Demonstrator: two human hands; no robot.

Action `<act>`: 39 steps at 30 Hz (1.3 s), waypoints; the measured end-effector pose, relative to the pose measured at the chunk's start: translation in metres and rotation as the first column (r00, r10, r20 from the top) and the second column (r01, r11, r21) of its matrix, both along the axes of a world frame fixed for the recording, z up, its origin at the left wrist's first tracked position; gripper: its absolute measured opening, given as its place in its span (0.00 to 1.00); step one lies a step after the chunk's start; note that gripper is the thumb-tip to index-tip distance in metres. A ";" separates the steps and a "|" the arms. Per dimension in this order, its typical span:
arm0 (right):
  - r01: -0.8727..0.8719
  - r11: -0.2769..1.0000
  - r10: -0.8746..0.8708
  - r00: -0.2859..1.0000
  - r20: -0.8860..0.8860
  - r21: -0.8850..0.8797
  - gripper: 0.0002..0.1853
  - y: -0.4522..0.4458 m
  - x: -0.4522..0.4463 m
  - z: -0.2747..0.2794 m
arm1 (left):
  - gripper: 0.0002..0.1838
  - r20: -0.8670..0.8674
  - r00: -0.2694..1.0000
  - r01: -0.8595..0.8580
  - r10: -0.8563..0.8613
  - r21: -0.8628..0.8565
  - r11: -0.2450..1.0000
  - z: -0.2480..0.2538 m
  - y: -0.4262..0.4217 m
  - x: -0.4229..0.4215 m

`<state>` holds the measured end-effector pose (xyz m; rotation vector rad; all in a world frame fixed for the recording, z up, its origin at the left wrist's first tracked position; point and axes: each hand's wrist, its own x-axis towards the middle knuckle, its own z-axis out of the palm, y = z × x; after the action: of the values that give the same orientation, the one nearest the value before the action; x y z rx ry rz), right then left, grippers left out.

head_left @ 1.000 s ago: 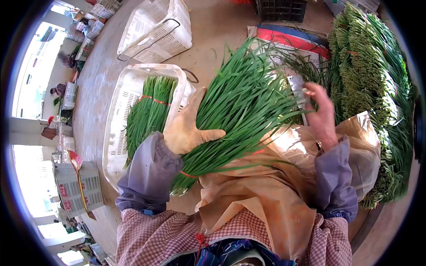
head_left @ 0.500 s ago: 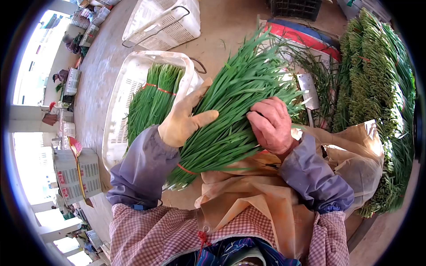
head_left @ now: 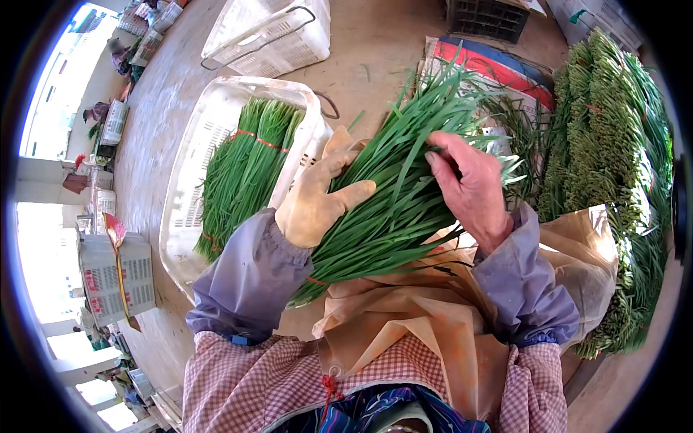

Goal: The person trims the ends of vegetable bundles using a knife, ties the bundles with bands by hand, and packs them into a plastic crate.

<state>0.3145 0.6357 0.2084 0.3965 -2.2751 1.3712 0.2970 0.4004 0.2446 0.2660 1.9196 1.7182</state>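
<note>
A loose-leaved bunch of garlic chives (head_left: 397,177) lies slantwise across my lap, a red band near its lower end. My left hand (head_left: 321,202), in a tan glove, is closed around the bunch from the left, with its thumb lying over the leaves. On the other side my bare right hand (head_left: 473,184) pinches leaves between thumb and forefinger near the upper part of the bunch. To the left, a white plastic crate (head_left: 177,209) holds banded bunches of chives (head_left: 253,162). A tan apron (head_left: 404,310) covers my lap beneath the bunch.
A tall stack of banded chives (head_left: 599,159) stands at the right. Behind my right hand lie loose leaves (head_left: 523,137) and a partly hidden metal blade (head_left: 494,133). Another white crate (head_left: 278,40) and a black crate (head_left: 485,18) sit farther off. People work at the far left.
The bunch and my left hand have shifted right. My right hand has moved up and right, its curled fingers now a thumb-and-forefinger pinch on the leaves.
</note>
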 end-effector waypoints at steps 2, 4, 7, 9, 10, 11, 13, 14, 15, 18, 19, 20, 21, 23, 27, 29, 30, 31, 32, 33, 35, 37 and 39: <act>-0.014 1.000 0.013 0.999 0.043 0.023 0.13 0.003 -0.001 -0.003 | 0.17 0.058 0.998 -0.006 0.004 0.037 0.999 0.002 0.003 0.000; -0.055 0.998 0.056 0.986 0.159 -0.011 0.15 0.005 0.002 -0.003 | 0.14 0.167 0.986 -0.033 0.024 0.057 0.998 0.007 0.007 0.002; -0.148 0.987 0.160 0.953 0.257 -0.066 0.16 0.009 0.003 0.003 | 0.13 0.018 0.999 -0.047 0.046 0.048 0.998 0.001 0.012 0.004; -0.176 0.984 0.170 0.942 0.289 -0.006 0.17 0.014 0.002 0.014 | 0.13 0.006 0.999 -0.050 0.051 -0.027 0.998 0.004 0.013 0.005; -0.191 0.981 0.175 0.936 0.305 0.025 0.17 0.016 0.002 0.016 | 0.13 0.000 0.999 -0.053 0.053 -0.065 0.997 0.005 0.014 0.006; -0.187 0.982 0.168 0.941 0.294 0.037 0.18 0.017 -0.001 0.015 | 0.13 -0.033 0.999 -0.046 0.044 -0.051 0.998 0.003 0.014 0.006; -0.237 0.960 0.183 0.933 0.309 0.150 0.17 0.018 -0.005 0.020 | 0.13 -0.095 0.995 -0.029 0.026 -0.023 0.999 -0.003 0.016 0.006; -0.262 0.943 0.190 0.929 0.317 0.204 0.16 0.017 -0.006 0.021 | 0.13 -0.112 0.993 -0.031 0.025 -0.051 0.998 -0.003 0.017 0.006; -0.257 0.919 0.177 0.947 0.268 0.298 0.14 0.016 -0.007 0.021 | 0.14 -0.128 0.991 -0.034 0.024 -0.079 0.996 -0.003 0.017 0.008; -0.235 0.917 0.184 0.966 0.180 0.323 0.11 0.011 -0.010 0.015 | 0.15 -0.166 0.986 -0.056 0.031 -0.150 0.987 -0.007 0.016 0.009; -0.230 0.923 0.176 0.966 0.191 0.309 0.09 0.009 -0.010 0.013 | 0.16 -0.178 0.983 -0.066 0.035 -0.171 0.983 -0.009 0.016 0.010; -0.221 0.920 0.183 0.972 0.145 0.324 0.09 0.008 -0.009 0.010 | 0.16 -0.161 0.986 -0.074 0.046 -0.170 0.983 -0.009 0.016 0.010; -0.211 0.917 0.189 0.977 0.099 0.339 0.09 0.007 -0.008 0.006 | 0.17 -0.144 0.988 -0.082 0.057 -0.169 0.982 -0.009 0.016 0.010; -0.164 0.917 0.162 0.986 0.037 0.362 0.08 0.005 -0.004 0.005 | 0.18 -0.109 0.991 -0.093 0.077 -0.158 0.983 -0.006 0.018 0.012; -0.104 0.911 0.103 0.994 0.024 0.400 0.09 0.003 -0.001 0.009 | 0.21 -0.175 0.984 -0.058 0.015 -0.245 0.968 0.006 0.025 0.014; -0.172 0.911 0.144 0.984 0.101 0.375 0.10 0.003 -0.003 -0.004 | 0.22 -0.243 0.968 -0.027 -0.058 -0.332 0.943 0.007 0.026 0.014; -0.129 0.883 0.120 0.992 0.049 0.451 0.10 0.002 -0.002 -0.007 | 0.22 -0.264 0.961 -0.018 -0.084 -0.365 0.931 0.006 0.025 0.014; -0.082 0.849 0.099 0.995 -0.005 0.522 0.11 -0.001 0.000 -0.009 | 0.23 -0.282 0.954 -0.022 -0.100 -0.401 0.916 0.004 0.024 0.015; -0.030 0.808 0.079 0.995 -0.059 0.588 0.11 -0.004 0.003 -0.011 | 0.23 -0.299 0.947 -0.027 -0.117 -0.438 0.899 0.003 0.024 0.015; 0.030 0.836 0.052 0.990 -0.133 0.548 0.11 -0.008 0.005 -0.012 | 0.24 -0.314 0.941 -0.042 -0.125 -0.476 0.879 0.002 0.024 0.015; 0.094 0.889 -0.029 0.988 -0.149 0.449 0.11 -0.008 0.006 -0.017 | 0.24 -0.310 0.946 -0.040 -0.097 -0.407 0.912 0.008 0.031 0.012; 0.173 0.904 -0.110 0.978 -0.177 0.392 0.10 -0.006 0.008 -0.027 | 0.24 -0.262 0.962 -0.023 -0.077 -0.357 0.934 0.005 0.033 0.011; 0.221 0.919 -0.167 0.969 -0.183 0.328 0.08 0.008 0.008 -0.039 | 0.25 -0.299 0.949 -0.023 -0.096 -0.371 0.928 0.001 0.031 0.011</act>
<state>0.3224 0.6439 0.1694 0.3592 -2.3547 0.8131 0.3076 0.4318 0.2461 0.4478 2.4069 1.3090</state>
